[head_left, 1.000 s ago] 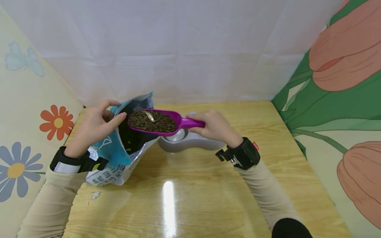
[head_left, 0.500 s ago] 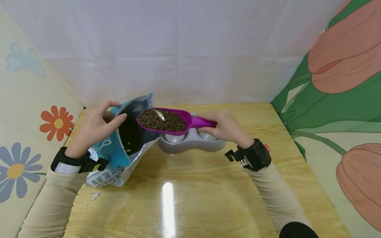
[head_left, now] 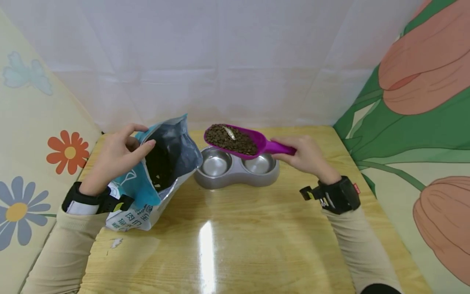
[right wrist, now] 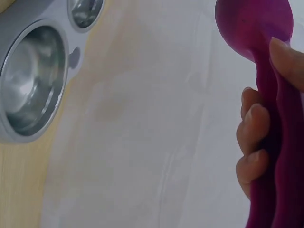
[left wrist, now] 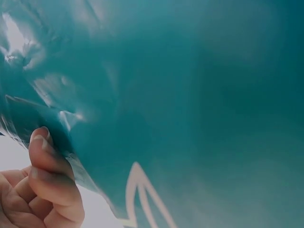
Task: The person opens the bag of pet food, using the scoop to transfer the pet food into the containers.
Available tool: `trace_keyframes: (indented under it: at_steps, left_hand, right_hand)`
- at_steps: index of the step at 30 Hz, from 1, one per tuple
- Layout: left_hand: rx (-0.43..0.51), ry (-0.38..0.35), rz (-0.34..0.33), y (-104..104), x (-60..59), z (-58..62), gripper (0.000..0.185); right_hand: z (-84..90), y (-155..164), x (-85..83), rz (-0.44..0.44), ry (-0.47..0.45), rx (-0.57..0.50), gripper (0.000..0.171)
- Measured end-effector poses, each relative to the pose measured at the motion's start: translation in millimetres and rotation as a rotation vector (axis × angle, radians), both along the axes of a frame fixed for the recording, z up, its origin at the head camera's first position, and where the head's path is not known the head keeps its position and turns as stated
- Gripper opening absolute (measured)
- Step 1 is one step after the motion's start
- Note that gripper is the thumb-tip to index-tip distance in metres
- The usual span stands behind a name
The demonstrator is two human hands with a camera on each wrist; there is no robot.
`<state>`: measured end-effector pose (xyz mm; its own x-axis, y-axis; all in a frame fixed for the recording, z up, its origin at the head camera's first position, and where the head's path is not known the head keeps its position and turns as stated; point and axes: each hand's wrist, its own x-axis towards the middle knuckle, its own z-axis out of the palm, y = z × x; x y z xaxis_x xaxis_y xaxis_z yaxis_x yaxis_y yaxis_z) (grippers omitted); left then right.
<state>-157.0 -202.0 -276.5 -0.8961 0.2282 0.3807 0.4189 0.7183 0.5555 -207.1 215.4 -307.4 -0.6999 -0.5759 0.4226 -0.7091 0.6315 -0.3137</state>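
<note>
Hovering over the double bowl [head_left: 236, 173], the loaded scoop [head_left: 235, 140] ran leftward from the gripping right hand [head_left: 306, 156]; the left hand [head_left: 116, 157] pinched the bag [head_left: 161, 171] open.

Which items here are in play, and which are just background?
In play: purple scoop of kibble in right hand; teal food bag held open by left hand; empty double bowl.
Background: wooden table; floral panels; white backdrop.

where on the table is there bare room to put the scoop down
Bare wood lies in front of the double bowl, between the two forearms, and right of the bowl toward the table edge. The far-left side is crowded: the left hand holds the food bag there.
</note>
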Motion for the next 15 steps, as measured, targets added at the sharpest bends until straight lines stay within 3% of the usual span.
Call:
trace_keyframes:
  at_steps: [7,15]
  left_hand:
    - [-0.001,0.012,0.007,-1.0,0.8,-1.4,0.033]
    - [0.016,-0.003,0.012,0.0,2.1,-1.6,0.035]
  right_hand:
    - [-8.7,7.3,-4.7,-0.028,-0.018,0.049,0.040]
    - [-27.7,-7.2,-20.7,-0.052,-0.114,0.250,0.040]
